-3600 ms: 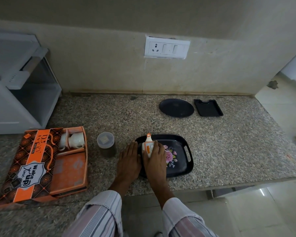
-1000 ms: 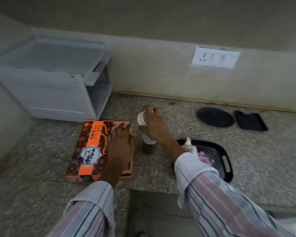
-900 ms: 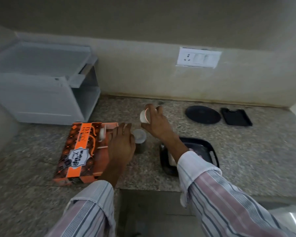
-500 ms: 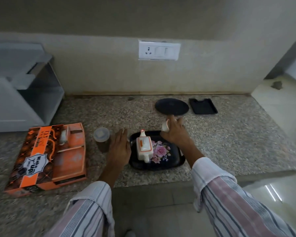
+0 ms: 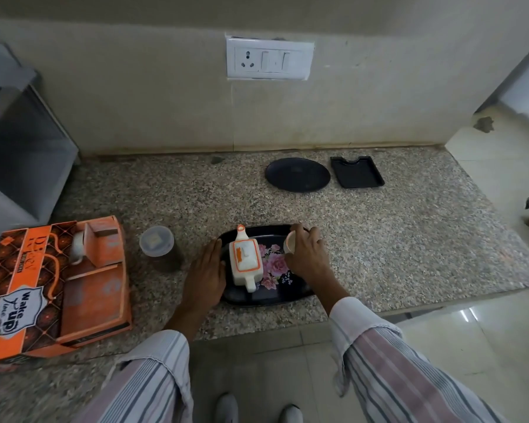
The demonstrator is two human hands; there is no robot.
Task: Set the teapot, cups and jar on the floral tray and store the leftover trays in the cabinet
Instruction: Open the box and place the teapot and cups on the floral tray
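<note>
The black floral tray [image 5: 274, 296] lies at the counter's front edge. A white and orange teapot [image 5: 245, 261] stands on its left half. My right hand [image 5: 306, 254] holds a small white cup [image 5: 290, 242] over the tray's far right part. My left hand [image 5: 205, 274] rests flat on the tray's left rim, fingers together, holding nothing. A clear-lidded jar [image 5: 157, 245] stands on the counter left of the tray. A second white cup [image 5: 77, 248] sits in the orange gift box [image 5: 54, 288] at the left.
A round black tray [image 5: 297, 174] and a small rectangular black tray [image 5: 356, 171] lie near the back wall. A white cabinet [image 5: 16, 148] with an open side stands at the far left. The counter ends at the right, with floor beyond.
My right hand carried the cup from the box area over to the tray and lowered it toward the tray's far right side. My left hand shifted from the box to the tray's left rim.
</note>
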